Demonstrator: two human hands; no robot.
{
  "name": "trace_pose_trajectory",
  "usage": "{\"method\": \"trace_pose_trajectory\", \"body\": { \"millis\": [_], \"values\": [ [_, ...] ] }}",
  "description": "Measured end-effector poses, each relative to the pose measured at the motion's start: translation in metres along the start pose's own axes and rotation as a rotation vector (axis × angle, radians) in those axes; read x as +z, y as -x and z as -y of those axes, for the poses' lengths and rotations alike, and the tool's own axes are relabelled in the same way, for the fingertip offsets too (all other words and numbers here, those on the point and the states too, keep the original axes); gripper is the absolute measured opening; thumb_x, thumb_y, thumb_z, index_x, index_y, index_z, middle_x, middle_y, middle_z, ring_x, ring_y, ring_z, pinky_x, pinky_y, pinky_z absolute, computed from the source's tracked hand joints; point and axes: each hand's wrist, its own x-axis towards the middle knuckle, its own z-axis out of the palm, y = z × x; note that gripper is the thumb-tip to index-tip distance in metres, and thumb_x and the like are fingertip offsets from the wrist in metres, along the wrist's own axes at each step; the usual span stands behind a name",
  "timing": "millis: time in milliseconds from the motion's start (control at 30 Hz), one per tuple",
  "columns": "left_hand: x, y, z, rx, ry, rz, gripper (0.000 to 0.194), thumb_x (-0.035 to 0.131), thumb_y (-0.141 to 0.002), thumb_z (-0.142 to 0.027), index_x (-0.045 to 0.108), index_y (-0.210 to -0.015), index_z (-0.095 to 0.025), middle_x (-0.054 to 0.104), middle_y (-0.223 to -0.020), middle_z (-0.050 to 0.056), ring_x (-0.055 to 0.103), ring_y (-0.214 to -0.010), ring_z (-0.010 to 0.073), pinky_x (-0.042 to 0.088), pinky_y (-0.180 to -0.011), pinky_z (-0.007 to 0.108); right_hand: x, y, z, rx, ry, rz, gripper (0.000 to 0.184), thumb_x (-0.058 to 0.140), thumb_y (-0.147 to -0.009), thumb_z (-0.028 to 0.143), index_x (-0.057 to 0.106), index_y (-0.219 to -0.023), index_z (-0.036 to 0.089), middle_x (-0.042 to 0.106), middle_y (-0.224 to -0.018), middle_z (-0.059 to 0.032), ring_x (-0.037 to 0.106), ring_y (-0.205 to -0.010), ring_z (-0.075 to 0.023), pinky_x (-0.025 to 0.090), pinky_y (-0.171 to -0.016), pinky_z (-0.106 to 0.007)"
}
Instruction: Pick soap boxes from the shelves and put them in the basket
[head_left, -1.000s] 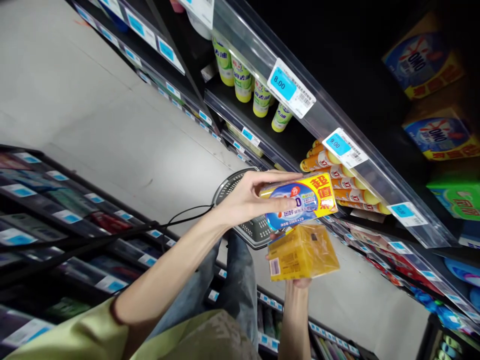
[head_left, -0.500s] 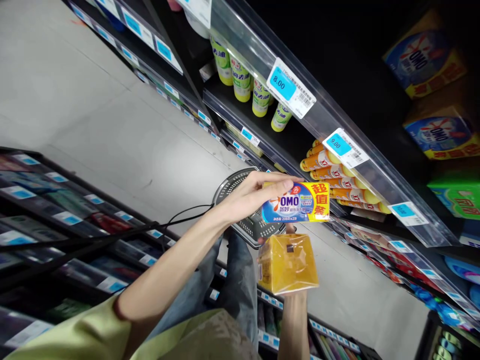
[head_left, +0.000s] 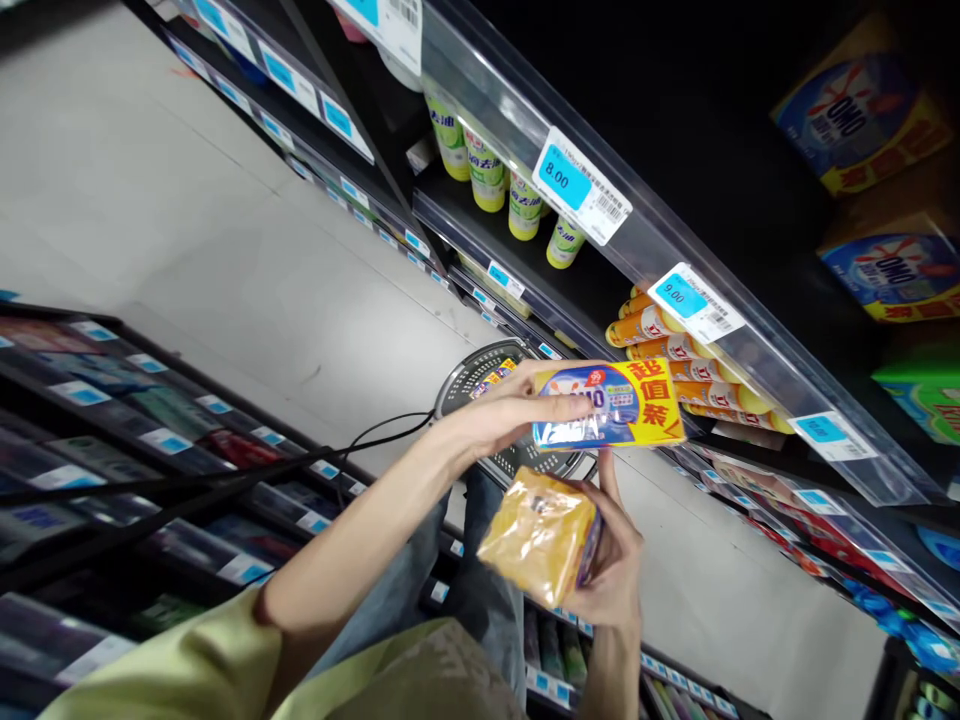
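My left hand (head_left: 514,412) grips a blue and yellow OMO laundry soap pack (head_left: 652,405), its thumb lying across the printed front. Just below, my right hand (head_left: 619,575) is closed around a second soap pack (head_left: 536,530), whose shiny plain yellow side faces up. A raised finger of the right hand reaches the lower edge of the first pack. Beneath both packs is a dark perforated shopping basket (head_left: 459,385), partly covered by my hands. Inside the basket lies a small colourful package (head_left: 493,380).
To the right, a shelf with clear price rails (head_left: 517,110) holds green tubes (head_left: 487,170), stacked orange tubes (head_left: 705,370) and more OMO packs (head_left: 892,265). Another stocked shelf (head_left: 112,440) stands at left. Grey floor (head_left: 247,250) runs between, and black straps (head_left: 300,455) cross near my left arm.
My right hand has turned its yellow pack and moved it slightly left, so its fingers now show. The left pack has shifted slightly right. A package in the basket has come into view.
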Motion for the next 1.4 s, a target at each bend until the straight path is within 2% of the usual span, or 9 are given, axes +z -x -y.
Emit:
{"method": "trace_pose_trajectory", "body": {
  "millis": [100, 233, 467, 733, 900, 1033, 1233, 1333, 1400],
  "values": [
    [0.0, -0.002, 0.023, -0.049, 0.245, -0.018, 0.08, 0.09, -0.074, -0.06, 0.075, -0.133, -0.01, 0.084, -0.114, 0.019, 0.08, -0.109, 0.0394, 0.065, -0.099, 0.05, -0.003, 0.005, 0.018, -0.146, 0.189, 0.095, 0.078, 0.095, -0.061, 0.017, 0.079, -0.136, 0.03, 0.057, -0.167, -0.0122, 0.075, -0.131, -0.0371, 0.058, -0.119, -0.049],
    [0.002, -0.002, 0.045, -0.141, 0.446, -0.001, 0.084, 0.08, -0.075, -0.067, 0.069, -0.138, -0.014, 0.081, -0.125, 0.02, 0.078, -0.107, 0.0408, 0.064, -0.093, 0.055, -0.008, 0.006, 0.027, -0.189, 0.33, 0.21, 0.083, 0.092, -0.061, 0.011, 0.077, -0.14, 0.034, 0.065, -0.159, -0.0081, 0.073, -0.136, -0.0355, 0.058, -0.12, -0.046],
    [0.0, -0.006, 0.057, -0.307, 0.599, -0.015, 0.067, 0.068, -0.086, -0.064, 0.066, -0.138, -0.021, 0.078, -0.13, 0.02, 0.063, -0.07, 0.0211, 0.051, -0.062, 0.036, -0.016, 0.011, 0.006, -0.139, 0.385, 0.237, 0.09, 0.095, -0.059, 0.014, 0.075, -0.143, 0.043, 0.07, -0.154, -0.0063, 0.072, -0.135, -0.0421, 0.061, -0.116, -0.054],
    [0.0, -0.012, 0.059, -0.277, 0.498, 0.064, 0.082, 0.068, -0.081, -0.074, 0.065, -0.138, -0.015, 0.078, -0.126, 0.023, 0.076, -0.101, 0.0419, 0.06, -0.069, 0.045, -0.017, 0.004, 0.009, -0.18, 0.384, 0.239, 0.088, 0.093, -0.06, 0.013, 0.075, -0.144, 0.034, 0.069, -0.154, -0.0102, 0.073, -0.135, -0.0375, 0.061, -0.116, -0.047],
    [0.006, -0.006, 0.02, -0.202, 0.306, 0.115, 0.094, 0.082, -0.068, -0.078, 0.069, -0.139, -0.017, 0.081, -0.125, 0.019, 0.075, -0.116, 0.0489, 0.067, -0.084, 0.057, -0.013, -0.001, 0.017, -0.187, 0.376, 0.294, 0.089, 0.089, -0.062, 0.011, 0.072, -0.147, 0.032, 0.071, -0.152, -0.0079, 0.074, -0.134, -0.0307, 0.058, -0.119, -0.039],
    [0.027, -0.001, -0.035, -0.002, 0.034, 0.015, 0.08, 0.094, -0.071, -0.058, 0.073, -0.139, -0.021, 0.084, -0.118, 0.013, 0.078, -0.115, 0.0444, 0.069, -0.095, 0.056, -0.011, 0.001, 0.009, -0.129, 0.402, 0.314, 0.091, 0.089, -0.06, 0.014, 0.071, -0.146, 0.037, 0.075, -0.147, -0.0031, 0.077, -0.129, -0.0293, 0.06, -0.115, -0.036],
    [0.076, -0.016, -0.102, 0.451, -0.554, -0.171, 0.053, 0.099, -0.074, -0.029, 0.082, -0.122, -0.018, 0.081, -0.126, 0.009, 0.076, -0.122, 0.0366, 0.067, -0.103, 0.05, -0.007, 0.012, -0.008, -0.191, 0.309, 0.291, 0.1, 0.088, -0.05, 0.021, 0.068, -0.143, 0.049, 0.078, -0.142, 0.0047, 0.081, -0.122, -0.03, 0.064, -0.106, -0.035],
    [0.088, -0.03, -0.119, 0.706, -0.854, -0.192, 0.046, 0.098, -0.075, -0.027, 0.082, -0.118, -0.023, 0.077, -0.136, 0.003, 0.069, -0.137, 0.0311, 0.06, -0.116, 0.047, -0.006, 0.015, -0.01, -0.237, 0.284, 0.281, 0.1, 0.087, -0.054, 0.025, 0.064, -0.147, 0.053, 0.078, -0.142, 0.0068, 0.081, -0.122, -0.0282, 0.063, -0.105, -0.034],
    [0.089, -0.04, -0.128, 0.781, -0.981, -0.168, 0.051, 0.099, -0.075, -0.03, 0.08, -0.121, -0.023, 0.076, -0.138, 0.003, 0.066, -0.142, 0.0327, 0.054, -0.123, 0.052, -0.007, 0.016, -0.012, -0.252, 0.288, 0.275, 0.102, 0.087, -0.054, 0.026, 0.06, -0.149, 0.055, 0.077, -0.143, 0.0074, 0.08, -0.122, -0.0282, 0.064, -0.105, -0.035]
  ]
}}
